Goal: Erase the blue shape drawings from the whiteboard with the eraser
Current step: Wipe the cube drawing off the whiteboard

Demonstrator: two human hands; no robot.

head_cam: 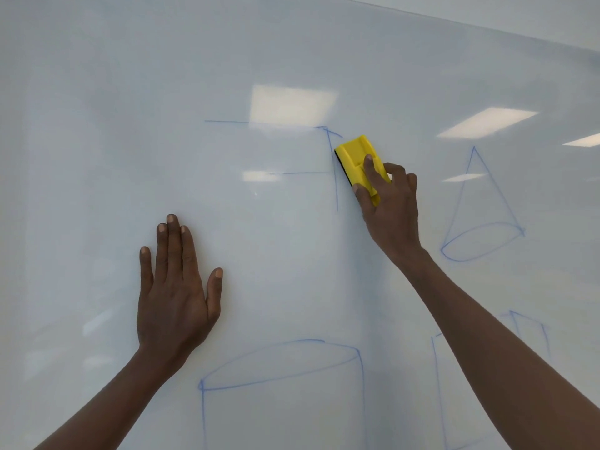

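Forearms reach up the whiteboard (97,108), left hand (177,287) flat with fingers straight, right hand (388,203) pinching the eraser (355,160) beside half-wiped blue lines (334,177); light, rigid plastic, probably best gripped by its sides.
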